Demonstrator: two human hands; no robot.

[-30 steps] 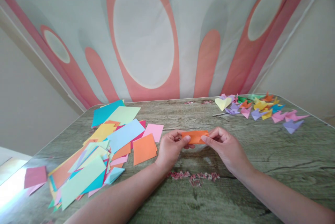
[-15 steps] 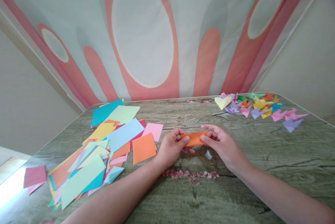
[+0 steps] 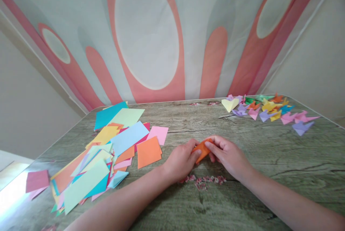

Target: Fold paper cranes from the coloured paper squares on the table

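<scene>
A folded piece of orange paper is held between my two hands, tilted with its right end higher, over the middle of the table. My left hand grips its left end, thumb on the near face. At the upper right end, my right hand pinches it with the thumb in front and fingers behind. Parts of the paper's ends are hidden by my fingers. Just left of my left hand, an orange paper square lies on the table.
A wood-patterned table spreads below. Loose coloured paper sheets are heaped on the left, with a folded light-blue piece beside them. Several folded paper figures and a pale yellow heart-shaped fold stand at the back right. A patterned backdrop hangs behind.
The orange paper has turned from nearly level to slanted, its right end now up. Both hands have closed in on it, the left lower and the right nearer.
</scene>
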